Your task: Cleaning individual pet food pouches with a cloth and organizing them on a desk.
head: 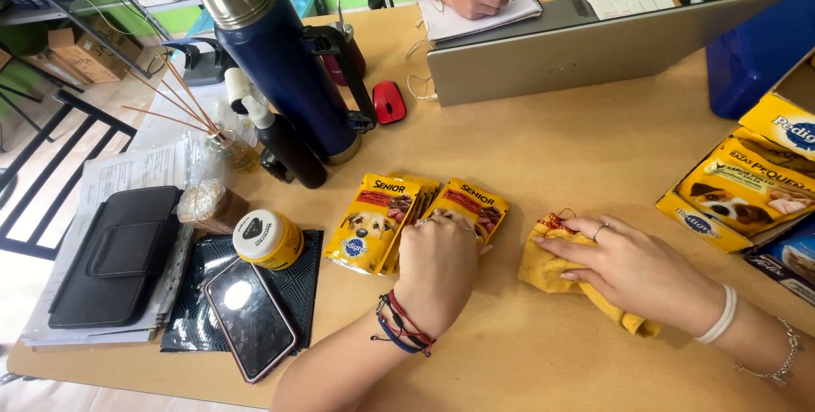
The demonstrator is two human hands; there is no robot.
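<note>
Left hand (437, 263) curls closed over the yellow pet-food pouches (373, 221) on the wooden surface (552, 166); right hand (632, 268) lies flat, fingers spread, pressing a yellow cloth (548, 268).

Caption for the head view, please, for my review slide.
Left hand rests on yellow pet-food pouches while right hand presses a yellow cloth on the wooden table.

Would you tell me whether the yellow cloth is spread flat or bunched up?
Bunched up: the yellow cloth lies crumpled in folds under the right hand on the wooden table.
</note>
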